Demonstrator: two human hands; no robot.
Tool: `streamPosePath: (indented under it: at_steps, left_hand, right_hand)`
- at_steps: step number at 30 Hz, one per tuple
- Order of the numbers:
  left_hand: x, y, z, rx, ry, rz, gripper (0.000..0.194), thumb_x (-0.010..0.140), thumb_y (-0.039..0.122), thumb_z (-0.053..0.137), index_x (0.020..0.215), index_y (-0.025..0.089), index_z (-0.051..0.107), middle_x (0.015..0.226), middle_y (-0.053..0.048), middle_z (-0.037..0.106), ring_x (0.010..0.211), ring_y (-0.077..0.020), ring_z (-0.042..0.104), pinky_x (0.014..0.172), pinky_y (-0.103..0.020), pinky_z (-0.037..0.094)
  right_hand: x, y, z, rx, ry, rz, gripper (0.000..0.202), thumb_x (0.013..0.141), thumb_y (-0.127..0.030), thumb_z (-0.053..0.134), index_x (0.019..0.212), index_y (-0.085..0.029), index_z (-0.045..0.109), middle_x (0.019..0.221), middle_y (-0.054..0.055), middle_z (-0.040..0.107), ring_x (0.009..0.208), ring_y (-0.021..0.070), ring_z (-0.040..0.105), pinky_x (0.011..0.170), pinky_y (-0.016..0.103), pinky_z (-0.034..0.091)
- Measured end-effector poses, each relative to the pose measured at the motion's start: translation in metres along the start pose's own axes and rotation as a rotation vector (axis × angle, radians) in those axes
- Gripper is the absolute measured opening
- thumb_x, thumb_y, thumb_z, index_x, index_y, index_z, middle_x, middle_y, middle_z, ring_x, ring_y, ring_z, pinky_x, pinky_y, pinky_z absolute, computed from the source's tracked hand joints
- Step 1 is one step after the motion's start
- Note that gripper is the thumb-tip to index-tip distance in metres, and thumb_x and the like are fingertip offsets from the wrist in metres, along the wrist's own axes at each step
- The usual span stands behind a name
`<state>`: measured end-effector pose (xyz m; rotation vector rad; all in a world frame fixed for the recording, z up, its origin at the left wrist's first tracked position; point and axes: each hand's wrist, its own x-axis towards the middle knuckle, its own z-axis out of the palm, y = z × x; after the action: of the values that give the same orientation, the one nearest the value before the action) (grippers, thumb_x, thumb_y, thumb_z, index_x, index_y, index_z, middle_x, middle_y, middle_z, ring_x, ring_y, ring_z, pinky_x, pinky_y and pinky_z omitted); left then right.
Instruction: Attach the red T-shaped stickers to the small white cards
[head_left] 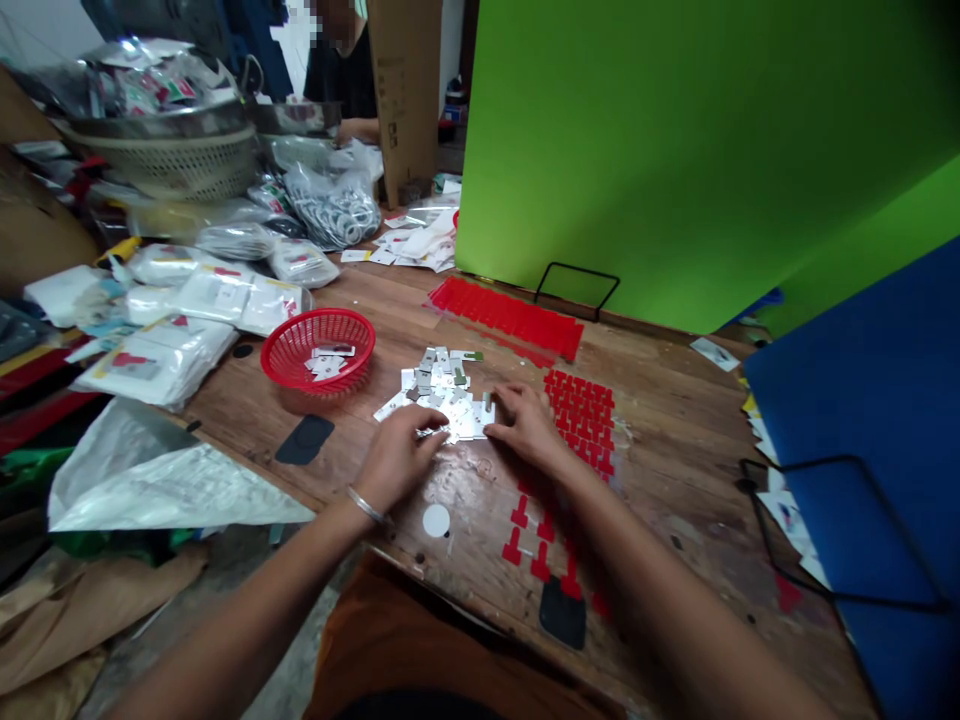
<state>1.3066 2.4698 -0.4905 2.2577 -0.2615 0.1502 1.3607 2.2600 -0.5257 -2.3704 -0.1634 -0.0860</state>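
A loose pile of small flat silver metal plates (450, 405) with notches lies on the wooden table, a few of them showing a green face. At the pile's near left edge, my left hand (397, 450) has its thumb and fingers closed on silver plates; which ones is blurred. My right hand (529, 425) grips a notched plate at the right edge between thumb and fingers. Just right of that hand are rows of red T-shaped pieces (581, 410), partly hidden by my forearm. More red T-shaped pieces (519, 510) sit spaced apart nearer me.
A red basket (360, 340) with some silver plates stands left of the pile. Red strips (510, 318) lie behind it. Bagged goods (217, 295) crowd the left. Green (637, 150) and blue (862, 400) panels border the table. Another person (341, 70) is at the back.
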Motion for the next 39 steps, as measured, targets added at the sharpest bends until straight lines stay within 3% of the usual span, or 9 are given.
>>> streamPosePath:
  at_steps: [5,8,12,15,17,21,25,30,39]
  left_hand:
    - [-0.006,0.002,0.038,-0.235,-0.063,-0.102,0.014,0.076,0.024,0.063,0.087,0.017,0.068,0.084,-0.007,0.068,0.078,-0.0178,0.062,0.073,-0.029,0.048]
    - [-0.005,0.001,0.044,-0.442,-0.015,-0.202,0.021,0.074,0.026,0.066,0.093,0.016,0.067,0.091,-0.008,0.069,0.082,-0.0177,0.063,0.078,-0.029,0.049]
    - [-0.009,0.010,0.055,-0.732,0.004,-0.322,0.044,0.068,0.028,0.074,0.109,0.016,0.062,0.103,-0.010,0.068,0.093,-0.0181,0.064,0.087,-0.032,0.049]
    - [-0.020,0.023,0.062,-0.921,-0.193,-0.435,0.045,0.063,0.035,0.077,0.100,0.012,0.065,0.086,-0.009,0.071,0.075,-0.0160,0.066,0.072,-0.028,0.054]
    - [-0.030,0.030,0.065,-0.986,-0.334,-0.502,0.043,0.061,0.041,0.077,0.089,0.010,0.066,0.074,-0.006,0.070,0.062,-0.0130,0.064,0.061,-0.024,0.053]
    - [-0.049,0.030,0.071,-0.962,-0.378,-0.538,0.038,0.060,0.042,0.078,0.079,0.011,0.065,0.062,-0.002,0.067,0.056,-0.0121,0.063,0.056,-0.022,0.053]
    - [-0.057,0.024,0.078,-0.899,-0.353,-0.477,0.030,0.063,0.038,0.076,0.074,0.014,0.062,0.060,0.000,0.065,0.058,-0.0142,0.065,0.056,-0.023,0.054]
    - [-0.058,0.024,0.083,-0.775,-0.357,-0.396,0.025,0.070,0.036,0.069,0.080,0.014,0.064,0.064,-0.001,0.065,0.061,-0.0148,0.065,0.054,-0.023,0.054]
    - [-0.065,0.020,0.087,-0.673,-0.313,-0.307,0.028,0.077,0.039,0.060,0.089,0.014,0.064,0.073,-0.004,0.066,0.064,-0.0157,0.064,0.056,-0.025,0.054]
  right_hand:
    - [0.025,-0.010,-0.006,-0.013,-0.096,0.020,0.046,0.036,-0.014,0.081,0.079,-0.021,0.067,0.109,0.009,0.060,0.111,0.0366,0.044,0.092,0.052,0.034]
    - [0.017,-0.012,-0.011,0.091,-0.105,0.027,0.032,0.049,-0.015,0.072,0.079,-0.019,0.061,0.084,0.004,0.063,0.088,0.0250,0.056,0.079,0.041,0.044]
    - [-0.019,-0.021,-0.017,0.362,-0.099,0.098,0.014,0.071,-0.027,0.056,0.082,-0.019,0.053,0.064,-0.003,0.058,0.057,0.0137,0.056,0.056,0.027,0.047]
    - [-0.063,-0.029,-0.018,0.724,-0.076,0.214,0.024,0.070,-0.036,0.064,0.084,-0.019,0.056,0.067,-0.002,0.060,0.055,0.0126,0.057,0.052,0.025,0.047]
    - [-0.095,-0.029,-0.016,0.761,-0.023,0.238,0.027,0.075,-0.040,0.062,0.092,-0.018,0.060,0.074,0.001,0.065,0.060,0.0138,0.059,0.056,0.027,0.050]
    - [-0.154,-0.006,-0.018,0.491,0.287,0.234,0.028,0.081,-0.037,0.058,0.103,-0.019,0.062,0.093,0.006,0.068,0.081,0.0180,0.063,0.074,0.032,0.051]
    - [-0.193,0.028,-0.029,0.191,0.463,0.251,0.022,0.084,-0.034,0.055,0.098,-0.019,0.063,0.094,0.007,0.067,0.086,0.0204,0.062,0.080,0.035,0.048]
    - [-0.203,0.041,-0.032,0.067,0.497,0.211,0.022,0.085,-0.034,0.052,0.094,-0.018,0.064,0.091,0.008,0.066,0.086,0.0207,0.061,0.078,0.035,0.049]
    - [-0.197,0.042,-0.025,-0.270,0.387,-0.145,0.028,0.084,-0.031,0.057,0.109,-0.023,0.066,0.116,0.009,0.064,0.110,0.0271,0.051,0.093,0.048,0.043]
